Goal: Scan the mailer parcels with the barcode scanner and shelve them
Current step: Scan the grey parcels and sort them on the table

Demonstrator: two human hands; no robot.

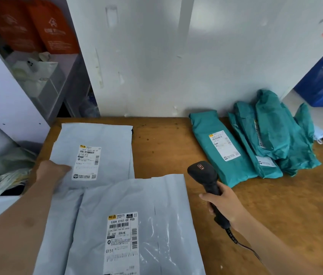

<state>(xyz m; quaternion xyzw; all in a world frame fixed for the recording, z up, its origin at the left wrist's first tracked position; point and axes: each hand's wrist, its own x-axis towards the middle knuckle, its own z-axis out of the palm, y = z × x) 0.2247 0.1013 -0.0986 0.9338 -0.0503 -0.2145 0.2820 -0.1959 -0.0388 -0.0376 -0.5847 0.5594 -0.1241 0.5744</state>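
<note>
The right hand (pixel 226 203) grips a scanner (pixel 206 175); the left hand (pixel 52 171) rests on a grey mailer (pixel 105 139) on the table (pixel 160 143).

Single head view, angled down, close over wooden table (pixel 166 139)
</note>
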